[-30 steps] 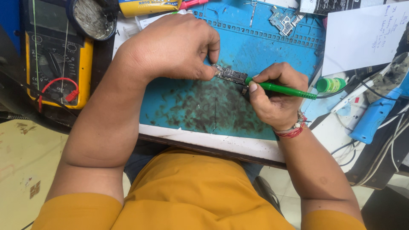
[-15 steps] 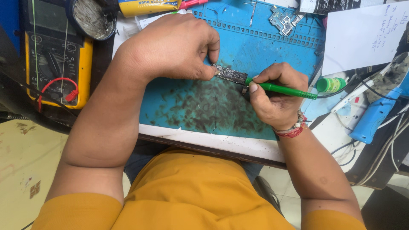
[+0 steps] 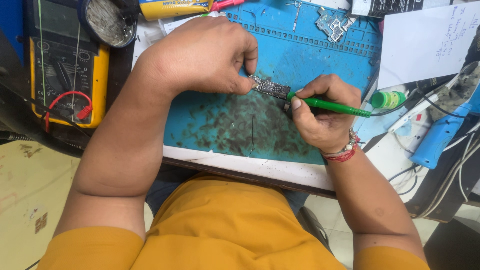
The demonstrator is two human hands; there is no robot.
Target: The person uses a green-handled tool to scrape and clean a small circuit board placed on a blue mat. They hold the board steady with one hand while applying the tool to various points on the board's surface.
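Blue work mat (image 3: 310,65) covers most of the surface, its middle stained dark, a white strip along the near edge. Yellow multimeter (image 3: 65,75) sits at far left, off the mat, with a red lead looped across its front. White sheet of paper (image 3: 425,42) lies at top right, overlapping the mat's corner. Blue handheld tool (image 3: 442,137) rests at right among cables, well apart from the hands. Round tin (image 3: 105,20) with grey residue sits at top left, touching the multimeter's upper edge. Yellow tube (image 3: 172,7) lies along the top edge.

Left hand (image 3: 205,55) is over the mat's centre, fingers pinched together and clamped on the left end of a small circuit board (image 3: 270,88). Board sits low over the stained part of the mat, between both hands; cannot tell if it touches the mat. Right hand (image 3: 322,115) is curled tight around a green pen-shaped tool (image 3: 332,106), tip end meeting the board's right edge, thumb pressed on the shaft. Red thread bracelet on the right wrist. Small green-capped bottle (image 3: 387,99) stands just beyond the tool's rear end. A second loose circuit board (image 3: 334,25) lies at the mat's top, well apart.
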